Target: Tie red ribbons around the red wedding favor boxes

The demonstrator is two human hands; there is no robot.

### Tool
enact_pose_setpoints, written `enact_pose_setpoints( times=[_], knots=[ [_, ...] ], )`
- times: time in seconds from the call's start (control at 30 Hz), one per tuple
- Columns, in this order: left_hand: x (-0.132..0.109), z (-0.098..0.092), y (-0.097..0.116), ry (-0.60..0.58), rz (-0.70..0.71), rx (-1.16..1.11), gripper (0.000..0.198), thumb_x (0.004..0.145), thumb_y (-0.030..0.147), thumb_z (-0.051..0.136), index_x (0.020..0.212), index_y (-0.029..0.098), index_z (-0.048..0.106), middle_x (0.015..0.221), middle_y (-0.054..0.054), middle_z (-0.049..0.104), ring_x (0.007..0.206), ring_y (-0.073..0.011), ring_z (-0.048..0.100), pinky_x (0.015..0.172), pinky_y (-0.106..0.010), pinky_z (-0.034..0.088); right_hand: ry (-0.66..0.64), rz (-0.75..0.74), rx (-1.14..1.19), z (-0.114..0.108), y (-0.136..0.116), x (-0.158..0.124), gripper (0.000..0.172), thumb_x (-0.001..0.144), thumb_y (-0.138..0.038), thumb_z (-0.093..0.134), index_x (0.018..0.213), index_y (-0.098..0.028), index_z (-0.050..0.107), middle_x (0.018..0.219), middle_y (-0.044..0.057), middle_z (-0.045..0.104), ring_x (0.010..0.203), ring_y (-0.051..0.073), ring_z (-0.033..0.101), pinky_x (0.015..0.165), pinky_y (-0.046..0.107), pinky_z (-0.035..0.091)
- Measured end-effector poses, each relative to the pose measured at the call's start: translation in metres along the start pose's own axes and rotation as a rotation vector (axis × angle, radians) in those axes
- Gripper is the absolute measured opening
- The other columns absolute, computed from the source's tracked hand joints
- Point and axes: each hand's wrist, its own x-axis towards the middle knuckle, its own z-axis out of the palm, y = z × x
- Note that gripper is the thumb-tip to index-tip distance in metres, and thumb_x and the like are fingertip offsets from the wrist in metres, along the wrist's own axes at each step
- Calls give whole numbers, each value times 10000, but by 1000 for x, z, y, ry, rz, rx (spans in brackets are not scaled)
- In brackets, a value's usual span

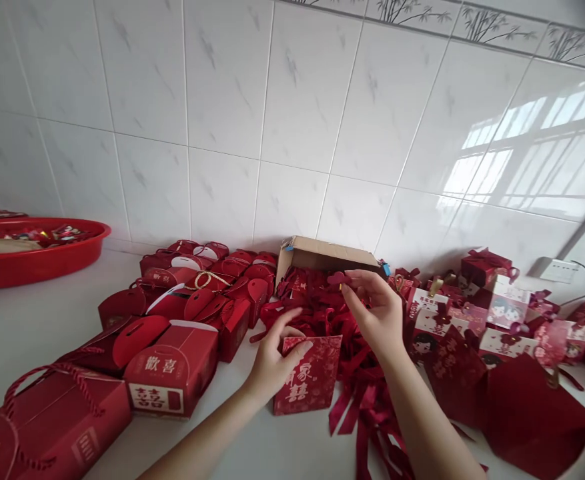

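Note:
My left hand (pixel 276 353) is closed on the left edge of a small red gift box (pixel 315 383), which bears pale Chinese characters and stands upright on the counter. To its right, my right hand (pixel 376 310) is raised and pinches a small dark red tag (pixel 339 279) with a bit of gold at the fingertips. Below and between the hands lies a heap of dark red ribbons (pixel 359 400). Behind them an open cardboard box (pixel 332 248) rests on its side, with more red ribbons spilling from it.
Rows of red gift boxes (pixel 172 363) with cord handles fill the left. Red and white gift boxes (pixel 502 313) crowd the right. At far left, another person's hand (pixel 2 248) reaches into a red basin (pixel 67 257). A power strip (pixel 555 270) sits by the tiled wall.

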Motion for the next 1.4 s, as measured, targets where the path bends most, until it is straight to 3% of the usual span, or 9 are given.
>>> enact_pose_setpoints(
  times=[0.07,0.17,0.23,0.3,0.43,0.8,0.97,1.2,1.4],
  knots=[
    [8,-1,12,57,66,54,545,801,308,656,1279,206,416,1055,-73,653,993,-212,619,926,-383,462,58,-71,-96,-16,-11,-9,157,801,-199,653,956,-207,669,812,21,685,572,99,529,520,238,451],
    [15,-9,52,231,274,168,295,835,311,603,1081,186,497,1065,-85,582,1027,-217,553,932,-375,421,131,-205,-198,-30,-24,-21,205,797,-136,657,974,-235,679,771,5,665,601,114,530,557,263,462],
    [17,-11,89,135,382,162,84,890,269,527,878,187,534,870,-33,574,860,-169,555,824,-310,438,161,-290,-226,-34,-32,-27,256,785,-86,660,982,-249,680,756,2,656,629,127,529,580,282,463],
    [18,-8,123,-87,418,175,178,922,238,480,771,182,556,776,-8,582,774,-139,556,791,-277,433,187,-353,-221,-35,-41,-32,326,769,-44,664,1013,-260,674,778,7,665,656,137,532,600,301,466],
    [15,4,157,-158,352,190,102,914,232,514,861,187,590,837,2,626,806,-129,580,803,-247,438,177,-420,-207,-32,-54,-40,388,756,-20,663,1056,-265,654,809,18,684,654,147,526,593,324,458],
    [21,-9,139,-323,127,106,114,933,273,519,857,213,579,780,37,582,742,-98,541,679,-173,428,-81,-458,-51,-31,-60,-40,356,786,-30,511,1073,-185,654,1006,74,726,774,171,637,642,353,441],
    [22,-15,139,-409,35,100,183,944,294,499,787,205,525,727,46,488,720,-87,488,647,-157,400,-197,-284,31,-38,-61,-37,248,832,-71,570,963,-232,706,952,31,738,857,156,659,741,327,457],
    [22,-15,142,-517,51,57,194,984,309,392,895,221,539,765,37,497,680,-95,429,639,-181,400,-406,290,443,-39,-51,-31,235,846,-229,656,1078,-266,649,927,6,679,846,125,643,754,256,534],
    [23,-13,137,-523,177,117,180,984,234,374,885,227,524,750,40,512,676,-93,456,653,-184,403,-437,286,549,-39,-47,-29,215,802,-224,699,1015,-242,688,851,7,600,727,104,589,657,238,528]
  ],
)
